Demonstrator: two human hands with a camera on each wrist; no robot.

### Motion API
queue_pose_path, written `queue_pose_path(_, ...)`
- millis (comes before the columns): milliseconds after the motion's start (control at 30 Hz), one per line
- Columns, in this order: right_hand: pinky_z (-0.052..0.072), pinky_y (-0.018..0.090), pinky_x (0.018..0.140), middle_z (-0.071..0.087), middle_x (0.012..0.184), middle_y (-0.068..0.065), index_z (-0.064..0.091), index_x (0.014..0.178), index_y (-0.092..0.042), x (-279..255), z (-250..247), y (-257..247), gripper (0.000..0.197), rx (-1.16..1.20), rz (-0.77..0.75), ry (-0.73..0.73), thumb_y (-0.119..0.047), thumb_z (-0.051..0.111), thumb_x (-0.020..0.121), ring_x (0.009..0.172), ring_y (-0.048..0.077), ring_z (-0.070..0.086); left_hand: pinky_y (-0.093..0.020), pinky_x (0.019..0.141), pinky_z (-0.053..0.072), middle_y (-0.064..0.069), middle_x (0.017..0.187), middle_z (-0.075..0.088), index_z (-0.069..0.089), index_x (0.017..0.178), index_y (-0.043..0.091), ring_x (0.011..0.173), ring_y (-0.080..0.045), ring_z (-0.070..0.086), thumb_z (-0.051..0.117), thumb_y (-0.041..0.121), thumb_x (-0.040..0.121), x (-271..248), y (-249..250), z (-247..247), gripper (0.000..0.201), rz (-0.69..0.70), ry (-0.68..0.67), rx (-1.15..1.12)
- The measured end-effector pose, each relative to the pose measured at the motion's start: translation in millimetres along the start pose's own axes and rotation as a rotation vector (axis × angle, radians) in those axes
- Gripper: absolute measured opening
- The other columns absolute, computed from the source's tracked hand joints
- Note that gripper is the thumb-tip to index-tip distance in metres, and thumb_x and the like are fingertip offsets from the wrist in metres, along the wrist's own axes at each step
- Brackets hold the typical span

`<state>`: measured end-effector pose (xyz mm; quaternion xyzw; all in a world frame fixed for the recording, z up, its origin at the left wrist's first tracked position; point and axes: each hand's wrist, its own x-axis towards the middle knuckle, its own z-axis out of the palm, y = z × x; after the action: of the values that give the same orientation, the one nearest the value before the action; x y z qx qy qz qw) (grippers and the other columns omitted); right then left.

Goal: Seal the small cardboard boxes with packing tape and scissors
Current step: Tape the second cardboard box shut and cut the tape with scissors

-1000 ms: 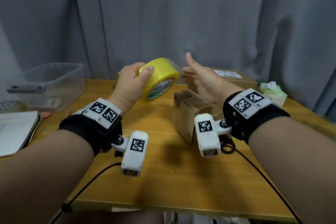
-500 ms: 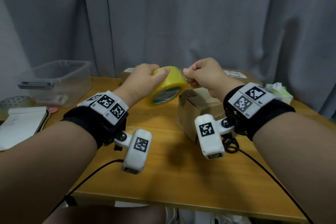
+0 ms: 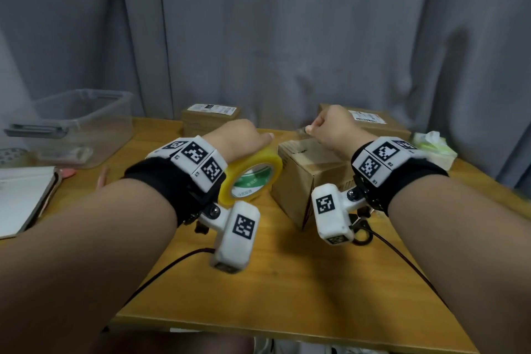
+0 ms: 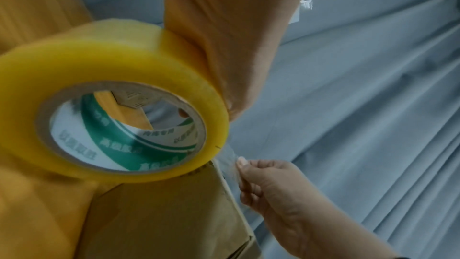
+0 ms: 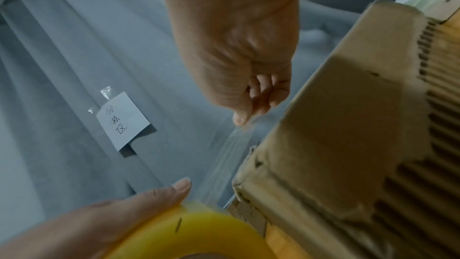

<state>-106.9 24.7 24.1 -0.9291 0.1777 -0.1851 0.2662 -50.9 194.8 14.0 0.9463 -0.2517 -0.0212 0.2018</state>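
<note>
Small brown corrugated cardboard box [image 3: 309, 172] sits on the light wooden desk [image 3: 287, 282], roughly centre, slightly toward 3 o'clock, one corner pointing at the camera. Top flaps look closed; seam state unclear.

Yellow roll of packing tape [image 3: 253, 178] with a green-and-white printed cardboard core is just beside the box at its 9 o'clock, held above the desk, core opening facing the camera. Left hand [image 3: 238, 138] has its grip wrapped over the top of the roll, thumb lying along the outer face per the right wrist view.

Clear strip of tape [image 5: 224, 161] runs from the roll toward 1 o'clock, above the box's far left edge. Whether it touches the box: can't tell. Right hand [image 3: 333, 129] grip is closed in a fist, thumb and forefinger pinching the free end of the strip, sitting above the box's far side.

Two more brown cardboard boxes with white labels at the desk's back edge: one at 12 o'clock [image 3: 211, 119], one at 1 o'clock [image 3: 370, 123]. Green-and-white tissue pack [image 3: 434, 146] at 2 o'clock. Clear plastic storage bin [image 3: 83, 123] at 10 o'clock, open white notebook [image 3: 20, 198] at 9 o'clock. Grey curtain [image 3: 287, 37] behind, with a small handwritten white paper note [image 5: 123, 120] taped on it.
</note>
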Motion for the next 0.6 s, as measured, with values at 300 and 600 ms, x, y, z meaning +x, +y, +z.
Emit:
queue_pose_path(300, 0.04, 0.026, 0.072, 0.066, 0.103, 0.015, 0.068, 0.103, 0.003, 16.2, -0.8, 9.2, 0.026, -0.096, 0.019, -0.021, -0.02, 0.063, 0.092, 0.098, 0.027, 0.061, -0.03, 0.092, 0.036, -0.016, 0.138, 0.049, 0.048, 0.133, 0.002, 0.125, -0.03, 0.046, 0.041, 0.042, 0.099, 3.3, 21.6, -5.7, 0.054, -0.057, -0.055, 0.03)
queue_pose_path(600, 0.039, 0.034, 0.096, 0.052, 0.124, 0.01, 0.051, 0.112, -0.018, 23.7, 2.2, 33.3, 0.03, -0.257, -0.097, 0.004, -0.028, 0.065, 0.088, 0.114, 0.024, 0.047, -0.034, 0.1, 0.035, -0.011, 0.144, 0.043, 0.043, 0.139, 0.007, 0.129, -0.029, 0.043, 0.054, 0.046, 0.092, 13.5, 23.2, 1.1, 0.062, -0.136, -0.147, -0.044)
